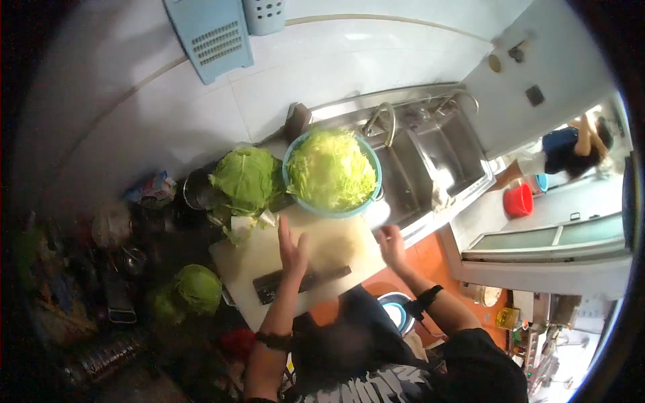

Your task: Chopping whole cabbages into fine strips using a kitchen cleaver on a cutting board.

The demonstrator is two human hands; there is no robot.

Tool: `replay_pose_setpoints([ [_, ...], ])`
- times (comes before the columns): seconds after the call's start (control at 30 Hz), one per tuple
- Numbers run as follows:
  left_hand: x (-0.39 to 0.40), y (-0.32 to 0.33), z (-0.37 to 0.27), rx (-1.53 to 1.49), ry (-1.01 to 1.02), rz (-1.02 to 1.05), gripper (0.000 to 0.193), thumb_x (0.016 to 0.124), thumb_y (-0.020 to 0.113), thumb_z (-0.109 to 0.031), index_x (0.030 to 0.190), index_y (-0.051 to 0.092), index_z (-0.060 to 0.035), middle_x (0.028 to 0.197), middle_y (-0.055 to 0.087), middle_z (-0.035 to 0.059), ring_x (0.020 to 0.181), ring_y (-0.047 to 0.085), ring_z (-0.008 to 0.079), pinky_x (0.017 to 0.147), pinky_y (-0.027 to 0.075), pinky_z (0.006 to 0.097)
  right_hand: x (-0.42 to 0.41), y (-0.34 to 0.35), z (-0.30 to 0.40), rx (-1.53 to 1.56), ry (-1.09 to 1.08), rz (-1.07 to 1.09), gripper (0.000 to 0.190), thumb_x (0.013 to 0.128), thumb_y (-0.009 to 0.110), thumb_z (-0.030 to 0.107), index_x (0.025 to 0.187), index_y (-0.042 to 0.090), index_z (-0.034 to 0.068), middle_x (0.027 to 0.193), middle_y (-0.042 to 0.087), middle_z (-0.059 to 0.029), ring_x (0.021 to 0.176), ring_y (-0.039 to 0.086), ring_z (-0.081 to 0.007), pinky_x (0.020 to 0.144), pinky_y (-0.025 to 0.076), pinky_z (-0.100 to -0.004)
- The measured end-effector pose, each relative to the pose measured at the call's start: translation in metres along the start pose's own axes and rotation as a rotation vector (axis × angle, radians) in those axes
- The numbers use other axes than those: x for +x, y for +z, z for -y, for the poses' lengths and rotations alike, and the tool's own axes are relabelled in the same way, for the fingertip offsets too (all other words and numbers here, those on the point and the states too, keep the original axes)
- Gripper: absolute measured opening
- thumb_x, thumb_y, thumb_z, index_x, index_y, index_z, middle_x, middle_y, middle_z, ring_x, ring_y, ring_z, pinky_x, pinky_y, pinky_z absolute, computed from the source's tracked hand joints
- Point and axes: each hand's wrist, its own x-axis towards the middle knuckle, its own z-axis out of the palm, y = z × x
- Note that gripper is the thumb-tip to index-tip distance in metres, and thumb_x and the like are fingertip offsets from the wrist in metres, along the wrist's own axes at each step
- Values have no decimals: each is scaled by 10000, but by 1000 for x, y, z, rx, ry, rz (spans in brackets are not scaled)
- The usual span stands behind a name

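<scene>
My left hand (292, 248) is raised over the pale cutting board (237, 262), fingers apart and holding nothing. My right hand (391, 244) is over the board's right edge, its fingers partly curled and blurred; nothing shows in it. A dark cleaver (302, 283) lies on the board near its front edge, partly behind my left forearm. Beyond the board, a blue basin (379, 174) holds a heap of shredded cabbage (332, 171). A large green cabbage (245, 176) sits left of the basin, with loose leaf pieces beside it. Another cabbage (197, 289) lies left of the board.
A steel double sink (428, 166) with taps adjoins the basin on the right. Blue plastic racks (216, 40) hang on the wall. At the far right, another person (569, 146) bends near a red bucket (518, 200). A tub (395, 312) stands below the board.
</scene>
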Motion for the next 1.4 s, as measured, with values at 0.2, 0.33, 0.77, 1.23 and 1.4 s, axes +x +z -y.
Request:
replay_pose_setpoints([
  [0.2,81,59,-13,123,-48,-131,662,973,390,-322,1509,140,-25,1571,144,187,1451,155,316,1168,145,397,132,-26,-3,402,137,99,403,977,509,303,1202,544,-29,967,621,-83,810,587,-149,729,500,-300],
  [0.33,68,87,-14,468,-102,-133,677,1013,272,-462,1501,171,-4,1564,172,189,1442,178,325,1159,161,407,200,-13,-2,763,263,423,451,956,522,302,1291,511,1,1144,600,-107,974,603,-193,778,514,-311],
  [0.77,114,90,-20,430,-118,-497,615,1000,374,-412,1452,297,-3,1491,298,204,1370,298,346,1120,230,443,254,-29,42,556,309,999,478,745,579,80,1221,544,43,983,606,-52,797,587,-156,615,484,-292],
  [1.23,-3,75,-20,47,-287,-520,631,1005,339,-431,1479,261,-22,1518,257,180,1401,248,315,1137,183,406,134,-32,-8,614,315,904,438,813,597,60,1243,549,-3,1029,632,-67,848,591,-159,691,500,-310],
  [1.4,-38,55,1,170,-200,-433,666,992,351,-480,1514,202,-95,1572,164,125,1447,162,288,1167,125,416,109,-36,2,650,386,872,513,811,612,53,1303,490,-17,1077,619,-76,910,583,-152,736,496,-305],
])
